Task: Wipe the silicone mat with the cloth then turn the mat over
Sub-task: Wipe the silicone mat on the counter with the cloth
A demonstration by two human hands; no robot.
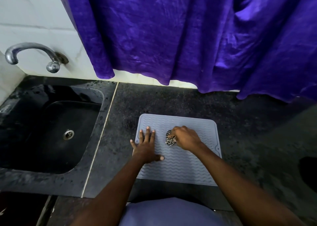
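A pale grey silicone mat (187,167) with wavy ridges lies flat on the dark stone counter (240,131), close to its front edge. My left hand (145,145) presses flat on the mat's left side, fingers spread, little finger over the mat's left edge. My right hand (186,137) is closed around a bunched black-and-white checked cloth (170,138), which rests on the mat near its middle. Most of the cloth is hidden under my fingers.
A black sink (51,131) with a metal drain is set in the counter to the left, under a chrome tap (32,54) on the white tiled wall. A purple curtain (188,37) hangs over the counter's back edge. A dark round shape (308,172) sits at far right.
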